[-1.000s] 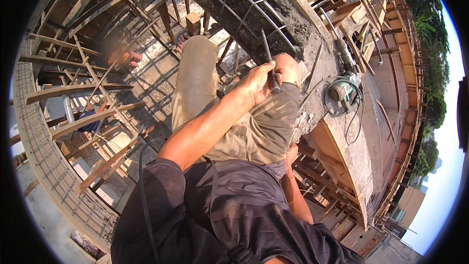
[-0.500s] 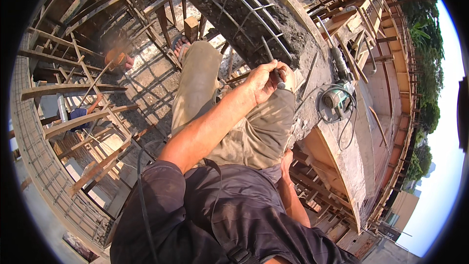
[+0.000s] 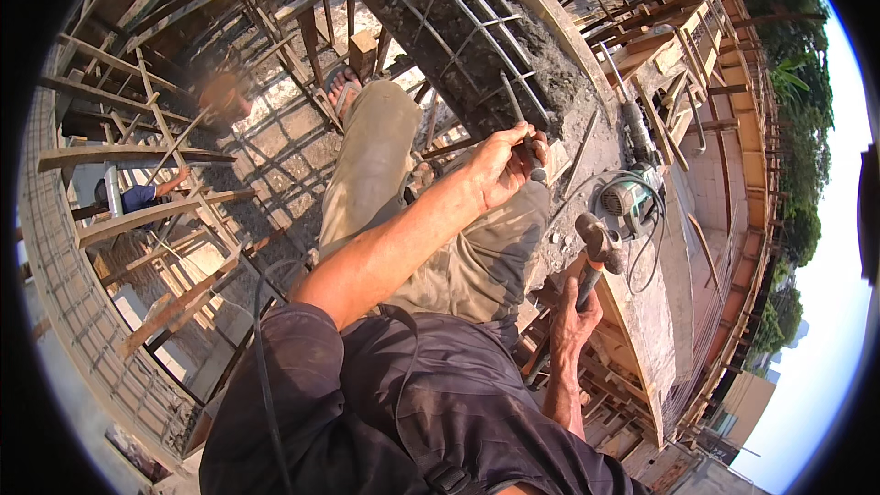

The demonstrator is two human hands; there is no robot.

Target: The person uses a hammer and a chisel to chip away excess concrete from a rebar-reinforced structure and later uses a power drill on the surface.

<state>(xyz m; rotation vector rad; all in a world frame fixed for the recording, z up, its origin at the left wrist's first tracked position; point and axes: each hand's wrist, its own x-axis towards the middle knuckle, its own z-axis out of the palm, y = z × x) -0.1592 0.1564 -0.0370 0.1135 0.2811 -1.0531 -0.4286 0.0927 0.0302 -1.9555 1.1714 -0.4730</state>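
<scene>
Mid-scene, our left hand (image 3: 506, 163) grips a metal chisel (image 3: 512, 96) above our lap, its far end near the exposed rebar (image 3: 500, 26). Farther right, our right hand (image 3: 575, 319) clasps a hammer (image 3: 599, 243) by its handle, nearer than the corded power tool (image 3: 629, 194).

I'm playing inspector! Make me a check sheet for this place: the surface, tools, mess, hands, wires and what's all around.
Surface: concrete, rough and broken, with bare rebar.
Tools: rod, hammer; power tool lying on the concrete.
Clutter: rubble and a loose bar.
Hands: left hand grips the rod; right hand grips the hammer.
Cables: cord looped by the power tool; dark line by the left sleeve.
Surroundings: timbers, another worker, trees.
</scene>
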